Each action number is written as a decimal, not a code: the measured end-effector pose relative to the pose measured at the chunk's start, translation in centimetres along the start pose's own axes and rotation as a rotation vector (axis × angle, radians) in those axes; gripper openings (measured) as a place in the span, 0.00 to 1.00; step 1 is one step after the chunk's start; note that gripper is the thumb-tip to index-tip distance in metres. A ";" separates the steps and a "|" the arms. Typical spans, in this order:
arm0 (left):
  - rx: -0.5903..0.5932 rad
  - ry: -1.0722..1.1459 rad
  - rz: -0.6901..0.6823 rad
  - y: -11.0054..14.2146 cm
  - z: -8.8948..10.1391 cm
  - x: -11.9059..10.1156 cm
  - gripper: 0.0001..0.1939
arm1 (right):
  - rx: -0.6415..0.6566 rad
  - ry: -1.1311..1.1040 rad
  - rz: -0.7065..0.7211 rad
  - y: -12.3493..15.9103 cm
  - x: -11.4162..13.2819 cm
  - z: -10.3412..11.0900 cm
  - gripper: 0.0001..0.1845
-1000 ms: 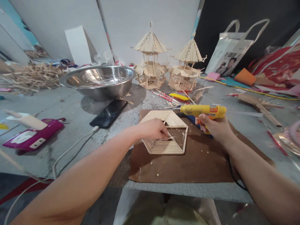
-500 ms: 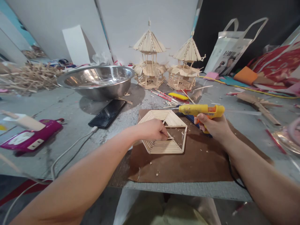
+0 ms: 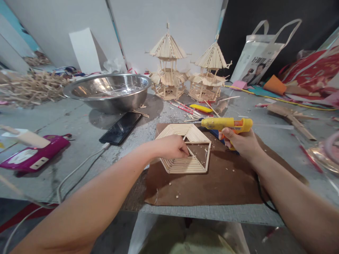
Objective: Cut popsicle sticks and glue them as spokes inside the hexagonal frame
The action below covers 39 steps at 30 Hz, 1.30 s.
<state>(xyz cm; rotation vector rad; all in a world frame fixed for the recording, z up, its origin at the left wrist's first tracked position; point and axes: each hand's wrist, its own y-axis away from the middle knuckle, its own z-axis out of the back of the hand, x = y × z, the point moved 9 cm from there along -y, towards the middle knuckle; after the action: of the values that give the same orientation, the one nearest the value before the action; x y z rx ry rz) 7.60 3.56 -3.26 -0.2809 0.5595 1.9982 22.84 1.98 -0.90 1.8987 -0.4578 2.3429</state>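
A flat hexagonal frame [image 3: 209,155] of thin wooden sticks lies on a brown board [image 3: 212,190]. Rows of sticks fill several of its triangular sections; the right-hand section is open, with small crumbs inside. My left hand [image 3: 176,146] reaches over the frame's middle, fingers pinched on a short wooden stick at the inner edge of the lower section; the fingertips partly hide it. To the right, my right hand [image 3: 242,143] is wrapped round the handle of a yellow glue gun [image 3: 225,124], its nozzle pointing left above the board's far edge.
Two stick-built pavilions [image 3: 168,76] stand at the back. On the left are a steel basin [image 3: 111,102], a black phone [image 3: 120,128] with a white cable, and a purple power strip [image 3: 34,151]. A yellow cutter [image 3: 201,108] lies behind the board.
My left fingertips have shifted very slightly, and the short stick now sits closer against the lower rows. The glue gun stays held in about the same place.
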 end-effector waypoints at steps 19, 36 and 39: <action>-0.003 -0.009 0.040 0.1 0.2 -0.2 0.13 | 0.009 0.008 0.024 0.0 0.0 -0.2 0.17; -0.006 0.003 0.049 0.1 0.2 0.0 0.13 | 0.020 0.009 0.010 0.1 0.1 -0.3 0.17; -0.005 0.011 0.045 0.1 0.1 0.0 0.13 | 0.032 0.013 0.014 0.1 0.3 -0.3 0.17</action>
<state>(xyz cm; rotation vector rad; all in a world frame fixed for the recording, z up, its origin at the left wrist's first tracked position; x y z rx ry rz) 7.52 3.63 -3.14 -0.2846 0.5728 2.0425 22.49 1.90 -0.67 1.8985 -0.4364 2.3842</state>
